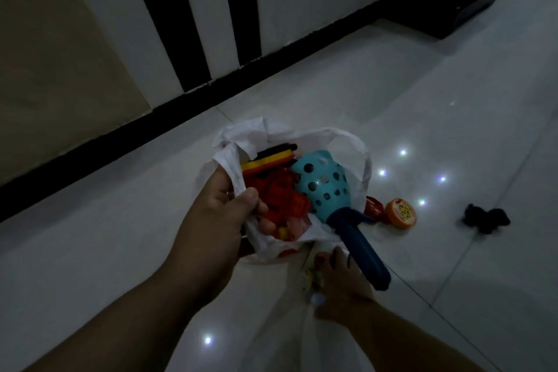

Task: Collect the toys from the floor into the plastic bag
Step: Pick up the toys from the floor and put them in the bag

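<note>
White tiled floor [422, 93] carries everything. Left hand [223, 214] pinches the thin, floppy plastic bag [359, 166] at its rim; toys fill it. Right hand [335, 278] reaches below, grip unclear. Round orange toy [401, 214] lies beside: rigid, light, best taken by its edges.

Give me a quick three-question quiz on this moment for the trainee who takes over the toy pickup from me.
1. True or false: the dark blue handle of the teal perforated plastic scoop sticks out over the rim of the white plastic bag.
2. Which hand pinches the bag's edge to hold it open: A) left hand, B) right hand, C) neither?
3. Name the round toy lying on the white tiled floor just right of the bag.

Key: 1. True. 2. A. 3. The orange round disc toy with a printed label; a small red toy lies beside it and a black object farther right.
</note>
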{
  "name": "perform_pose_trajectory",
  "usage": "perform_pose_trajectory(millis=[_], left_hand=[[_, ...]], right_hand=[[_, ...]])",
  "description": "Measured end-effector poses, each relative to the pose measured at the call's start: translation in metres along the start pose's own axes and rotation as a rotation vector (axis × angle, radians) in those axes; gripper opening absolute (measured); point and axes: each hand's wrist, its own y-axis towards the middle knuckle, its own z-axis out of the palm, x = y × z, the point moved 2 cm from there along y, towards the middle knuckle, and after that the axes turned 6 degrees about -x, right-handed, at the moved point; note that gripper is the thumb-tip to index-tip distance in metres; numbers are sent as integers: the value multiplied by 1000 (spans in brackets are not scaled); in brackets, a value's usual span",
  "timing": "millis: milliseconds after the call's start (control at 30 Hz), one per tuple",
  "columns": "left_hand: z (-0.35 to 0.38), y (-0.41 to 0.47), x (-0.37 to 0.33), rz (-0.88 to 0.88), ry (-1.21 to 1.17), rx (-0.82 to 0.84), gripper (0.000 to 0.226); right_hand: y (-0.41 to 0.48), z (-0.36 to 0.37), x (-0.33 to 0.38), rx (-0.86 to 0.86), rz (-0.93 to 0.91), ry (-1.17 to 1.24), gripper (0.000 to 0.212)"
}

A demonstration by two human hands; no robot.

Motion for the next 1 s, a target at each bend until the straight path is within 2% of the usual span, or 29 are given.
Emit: perform_pose_trajectory(millis=[100, 233, 300, 433, 500, 533, 633, 700, 733, 867, 900, 1000], left_hand=[[-1, -8, -3, -18, -4, -19, 36], [-6, -12, -3, -6, 25, -32, 33], [-9, -12, -1, -3, 28, -31, 34], [-12, -7, 5, -13, 10, -39, 34], [-10, -5, 5, 0, 3, -18, 40], [-8, -4, 5, 5, -4, -8, 42], [-2, -2, 4, 3, -33, -15, 43], [0, 0, 4, 1, -41, -34, 45], [0, 1, 3, 6, -40, -42, 45], [-6, 3, 1, 26, -43, -89, 44], [-8, 4, 1, 31, -44, -107, 43], [-18, 5, 3, 8, -55, -154, 45]], right_hand=[[-10, 17, -5, 44, 60, -120, 74], [-11, 32, -5, 32, 16, -225, 65], [-15, 36, -5, 83, 2, -254, 63], [-35, 31, -6, 47, -133, -338, 56], [-54, 25, -8, 205, -181, -287, 62], [-64, 22, -9, 272, -181, -255, 54], [-85, -3, 3, 290, -121, -98, 46], [-96, -37, 18, 241, -50, 48, 38], [-102, -58, 24, 156, -58, 107, 32], [-108, -146, 49, -329, -309, 120, 28], [-102, -158, 50, -452, -325, 96, 28], [-85, -185, 62, -565, -407, 141, 44]])
